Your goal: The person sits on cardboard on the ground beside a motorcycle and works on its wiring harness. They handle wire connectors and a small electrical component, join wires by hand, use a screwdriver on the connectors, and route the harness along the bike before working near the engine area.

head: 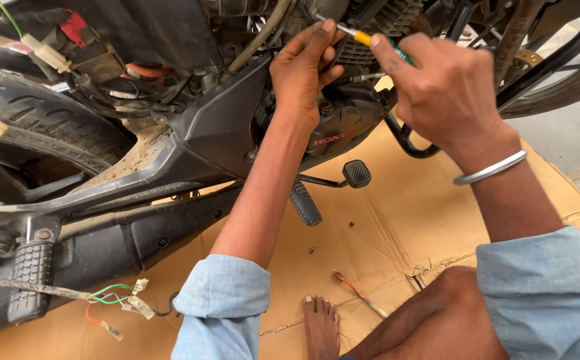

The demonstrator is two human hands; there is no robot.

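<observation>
Both hands grip a yellow-green screwdriver (370,39) at the motorcycle engine (343,120), above flattened brown cardboard (403,220).

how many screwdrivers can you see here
2. One with a yellow-green handle is held in the right hand, steadied by the left hand. An orange-handled one lies on the cardboard. Others may be hidden.

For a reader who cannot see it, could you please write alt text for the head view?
Two bare hands work a screwdriver at a motorcycle engine: the right hand grips the yellow-and-green handle, and the left hand steadies the shaft. The motorcycle stands on flattened cardboard, where a second screwdriver lies near a bare foot.
</observation>
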